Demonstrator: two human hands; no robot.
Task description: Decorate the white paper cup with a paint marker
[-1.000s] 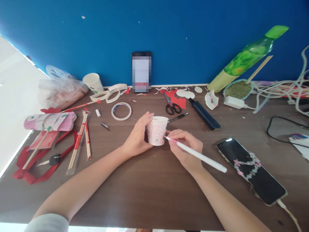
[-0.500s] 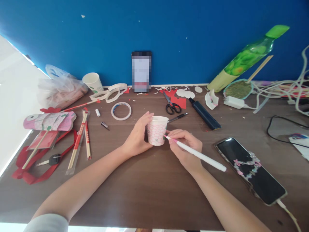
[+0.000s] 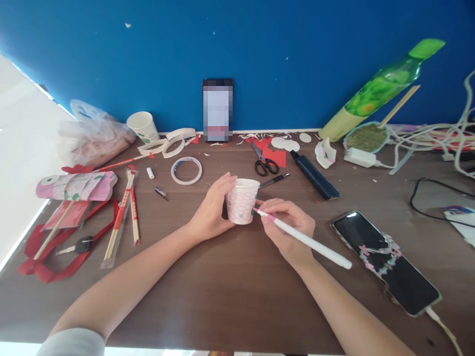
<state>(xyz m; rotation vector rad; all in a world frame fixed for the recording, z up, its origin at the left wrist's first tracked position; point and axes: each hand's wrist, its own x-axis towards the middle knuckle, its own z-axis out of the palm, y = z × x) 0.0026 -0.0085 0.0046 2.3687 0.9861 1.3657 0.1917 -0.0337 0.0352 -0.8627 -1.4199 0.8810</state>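
A white paper cup point(image 3: 242, 201) with pink scale-like lines stands upright on the brown table. My left hand point(image 3: 213, 210) is wrapped round its left side, thumb low and fingers near the rim. Between the fingers of my right hand point(image 3: 289, 228) is a white marker point(image 3: 311, 241) with a pink tip end. Its tip points at the right side of the cup, close to a green mark; whether it touches I cannot tell.
Behind the cup lie scissors point(image 3: 266, 160), a black pen point(image 3: 274, 180) and a tape roll point(image 3: 186, 171). A phone point(image 3: 386, 262) with a beaded strap lies at the right. Wrapped chopsticks point(image 3: 120, 217) are at the left. A green bottle point(image 3: 382, 91) leans on the blue wall.
My right hand and the marker have shifted slightly right and down. The cup and my left hand have barely moved.
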